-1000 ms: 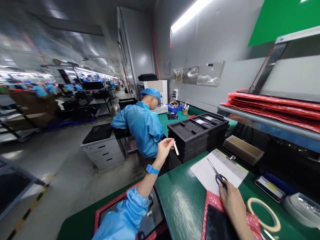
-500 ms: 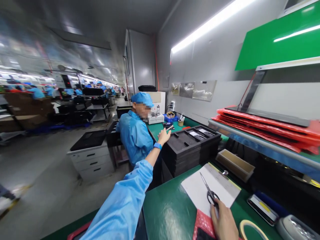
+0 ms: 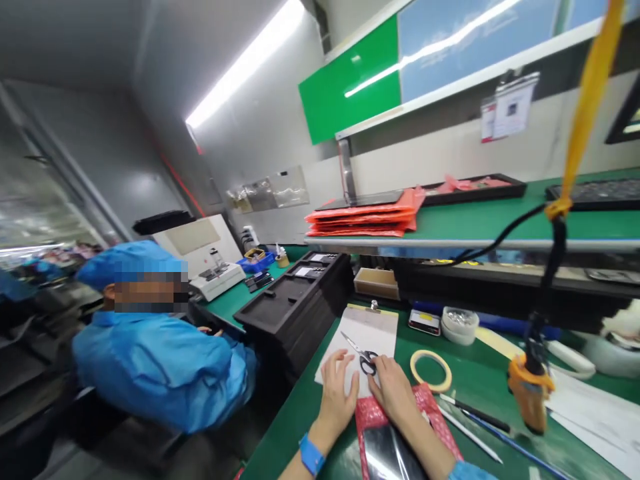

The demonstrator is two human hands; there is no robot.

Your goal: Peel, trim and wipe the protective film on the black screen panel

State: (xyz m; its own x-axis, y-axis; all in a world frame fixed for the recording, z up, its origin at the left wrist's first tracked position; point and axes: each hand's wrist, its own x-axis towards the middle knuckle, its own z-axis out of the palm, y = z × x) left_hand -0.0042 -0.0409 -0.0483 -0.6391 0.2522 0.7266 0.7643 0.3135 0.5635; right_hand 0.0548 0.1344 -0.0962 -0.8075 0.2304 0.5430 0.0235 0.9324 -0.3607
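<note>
My left hand (image 3: 336, 393), with a blue band at the wrist, hovers over the lower left of a clipboard with white paper (image 3: 340, 343). Its fingers are spread and slightly bent, with nothing seen in them. A pair of scissors (image 3: 357, 348) with black handles lies across the paper, blades pointing to the far left. My right hand (image 3: 395, 390) has its fingers and thumb at the scissors' handles, partly hiding them. Below my right forearm is a dark flat panel with a glossy face (image 3: 387, 453), resting on red bubble wrap (image 3: 367, 413).
A roll of tape (image 3: 431, 371), pens (image 3: 473, 413) and a hanging orange-handled tool (image 3: 530, 393) are on the right. Stacked black trays (image 3: 280, 313) stand beyond the clipboard. A co-worker in blue (image 3: 165, 360) sits at left. A shelf (image 3: 480, 227) holds red wrap bags (image 3: 363, 220).
My left hand has come back from near the black trays and the co-worker to the clipboard. The view has swung right. My right hand stays at the scissors.
</note>
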